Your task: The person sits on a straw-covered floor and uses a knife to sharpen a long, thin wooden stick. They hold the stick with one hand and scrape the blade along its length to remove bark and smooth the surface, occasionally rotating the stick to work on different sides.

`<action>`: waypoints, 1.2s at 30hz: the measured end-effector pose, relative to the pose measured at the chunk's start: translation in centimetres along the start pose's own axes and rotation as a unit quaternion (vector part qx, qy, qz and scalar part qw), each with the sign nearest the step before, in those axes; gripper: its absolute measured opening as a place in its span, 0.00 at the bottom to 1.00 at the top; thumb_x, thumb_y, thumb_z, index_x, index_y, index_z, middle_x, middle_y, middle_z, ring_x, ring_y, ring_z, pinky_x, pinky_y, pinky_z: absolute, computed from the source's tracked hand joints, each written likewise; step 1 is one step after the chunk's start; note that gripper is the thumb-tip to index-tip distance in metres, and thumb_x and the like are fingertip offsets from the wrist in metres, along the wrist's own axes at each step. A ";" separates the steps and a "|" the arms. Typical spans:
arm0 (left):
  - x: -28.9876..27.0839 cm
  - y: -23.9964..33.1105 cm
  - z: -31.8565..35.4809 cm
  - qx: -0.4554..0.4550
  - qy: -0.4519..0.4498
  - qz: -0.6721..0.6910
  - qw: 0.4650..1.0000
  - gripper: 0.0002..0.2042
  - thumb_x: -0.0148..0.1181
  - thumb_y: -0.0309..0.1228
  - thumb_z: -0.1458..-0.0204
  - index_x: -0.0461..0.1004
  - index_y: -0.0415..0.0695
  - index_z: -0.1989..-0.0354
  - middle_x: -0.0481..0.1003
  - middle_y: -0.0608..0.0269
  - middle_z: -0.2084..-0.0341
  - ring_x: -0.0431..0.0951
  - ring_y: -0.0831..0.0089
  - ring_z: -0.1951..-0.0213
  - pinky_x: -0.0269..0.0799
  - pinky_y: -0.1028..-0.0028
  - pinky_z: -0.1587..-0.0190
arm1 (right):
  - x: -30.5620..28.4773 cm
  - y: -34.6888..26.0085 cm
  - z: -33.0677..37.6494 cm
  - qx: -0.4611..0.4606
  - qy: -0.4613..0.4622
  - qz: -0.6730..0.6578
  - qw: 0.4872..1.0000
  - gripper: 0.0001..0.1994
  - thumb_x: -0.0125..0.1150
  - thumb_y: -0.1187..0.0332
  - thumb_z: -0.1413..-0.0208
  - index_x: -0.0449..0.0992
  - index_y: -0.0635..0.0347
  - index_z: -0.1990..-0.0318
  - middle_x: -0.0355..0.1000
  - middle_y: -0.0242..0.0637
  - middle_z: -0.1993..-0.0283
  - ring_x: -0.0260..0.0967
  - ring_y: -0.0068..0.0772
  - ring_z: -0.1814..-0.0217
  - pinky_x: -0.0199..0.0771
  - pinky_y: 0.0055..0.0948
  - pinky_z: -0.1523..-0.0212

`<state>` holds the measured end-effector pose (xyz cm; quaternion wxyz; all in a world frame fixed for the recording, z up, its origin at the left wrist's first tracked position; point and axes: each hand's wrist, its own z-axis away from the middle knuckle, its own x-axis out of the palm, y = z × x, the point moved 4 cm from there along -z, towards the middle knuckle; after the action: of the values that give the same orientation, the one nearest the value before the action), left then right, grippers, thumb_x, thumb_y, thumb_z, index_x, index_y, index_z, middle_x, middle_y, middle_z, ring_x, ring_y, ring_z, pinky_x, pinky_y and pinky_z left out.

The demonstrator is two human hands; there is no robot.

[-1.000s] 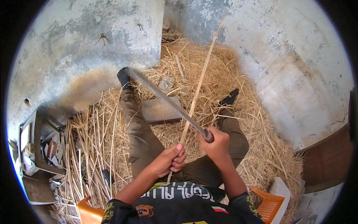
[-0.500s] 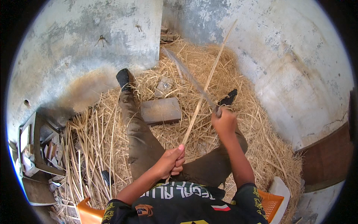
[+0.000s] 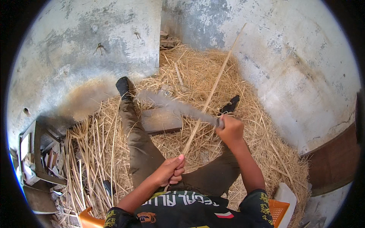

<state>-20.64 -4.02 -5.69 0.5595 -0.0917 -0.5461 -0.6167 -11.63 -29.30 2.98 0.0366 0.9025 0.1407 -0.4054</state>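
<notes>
A long pale strip, like split bamboo, (image 3: 213, 90) slants up and away to the right from my left hand (image 3: 171, 170). That hand is closed round it near its lower end, close to my lap. My right hand (image 3: 230, 130) is wrapped round the handle of a long-bladed knife (image 3: 178, 107). The blade is smeared by motion and points to the upper left, crossing the strip about midway. Whether the edge touches the strip I cannot tell. Below the blade lies a grey rectangular block (image 3: 161, 119) between my legs.
Straw-like shavings (image 3: 266, 152) cover the floor. Long strips (image 3: 89, 155) are heaped at the left, beside a wooden cabinet frame (image 3: 38, 155) full of scraps. Weathered walls (image 3: 296, 76) rise ahead and on both sides. An orange plastic seat (image 3: 276, 212) shows beside me.
The knife blade has swung down and left, and its tip has dropped from the far shavings towards the block. My right hand has moved slightly lower; my left keeps hold of the strip.
</notes>
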 end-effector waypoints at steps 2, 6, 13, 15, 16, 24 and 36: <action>-0.5 0.9 0.3 0.015 0.008 -0.012 1.000 0.22 0.43 0.55 0.34 0.55 0.52 0.75 0.49 0.76 0.86 0.44 0.85 0.86 0.40 0.80 0.86 | -0.7 -0.3 -0.6 -0.051 0.034 0.004 0.998 0.07 0.66 0.68 0.58 0.72 0.56 0.77 0.71 0.43 0.80 0.73 0.49 0.77 0.72 0.39 0.73; -0.5 1.0 1.4 -0.020 0.016 -0.042 0.999 0.22 0.44 0.55 0.34 0.56 0.52 0.75 0.50 0.75 0.86 0.46 0.84 0.87 0.42 0.80 0.86 | -1.4 6.4 -2.2 0.175 0.001 0.045 0.984 0.07 0.65 0.68 0.57 0.73 0.57 0.77 0.72 0.44 0.80 0.74 0.50 0.75 0.73 0.44 0.70; -0.6 1.0 1.0 -0.014 0.017 -0.081 0.996 0.22 0.44 0.53 0.34 0.56 0.49 0.74 0.52 0.74 0.85 0.47 0.83 0.86 0.43 0.79 0.85 | -2.5 4.3 -1.0 0.013 0.025 0.009 1.000 0.08 0.67 0.66 0.57 0.73 0.57 0.76 0.72 0.45 0.79 0.74 0.51 0.74 0.72 0.47 0.71; 0.0 0.6 2.3 0.000 0.033 -0.101 0.994 0.22 0.43 0.52 0.33 0.57 0.49 0.74 0.51 0.74 0.85 0.47 0.84 0.86 0.43 0.79 0.85 | -2.9 5.9 -1.1 0.076 0.014 0.022 0.997 0.09 0.68 0.65 0.57 0.73 0.57 0.76 0.72 0.45 0.79 0.73 0.51 0.75 0.72 0.47 0.71; 0.2 0.6 3.1 -0.007 0.048 -0.096 0.994 0.22 0.43 0.51 0.33 0.57 0.49 0.74 0.51 0.74 0.85 0.47 0.84 0.86 0.43 0.79 0.85 | -2.6 7.9 -1.7 0.142 0.008 0.043 0.989 0.09 0.68 0.65 0.57 0.73 0.57 0.76 0.72 0.45 0.79 0.73 0.51 0.75 0.72 0.47 0.71; -0.6 -0.2 5.3 -0.029 0.046 -0.107 0.993 0.21 0.44 0.51 0.33 0.58 0.49 0.74 0.53 0.73 0.86 0.48 0.83 0.86 0.45 0.79 0.85 | -3.0 4.6 -0.1 0.041 0.021 0.005 0.999 0.08 0.68 0.66 0.58 0.74 0.58 0.75 0.72 0.45 0.79 0.72 0.50 0.77 0.73 0.43 0.73; 0.3 -1.3 13.3 -0.027 0.109 -0.112 0.987 0.23 0.48 0.52 0.35 0.59 0.47 0.75 0.55 0.71 0.85 0.52 0.81 0.84 0.48 0.78 0.82 | -3.5 4.1 -0.9 -0.041 0.087 -0.056 0.994 0.10 0.65 0.64 0.53 0.76 0.62 0.75 0.73 0.48 0.78 0.73 0.53 0.76 0.72 0.46 0.73</action>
<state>-28.38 5.83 -1.04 0.5403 0.0227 -0.4717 -0.6964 -12.05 -33.83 6.02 0.0384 0.9229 0.2096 -0.3208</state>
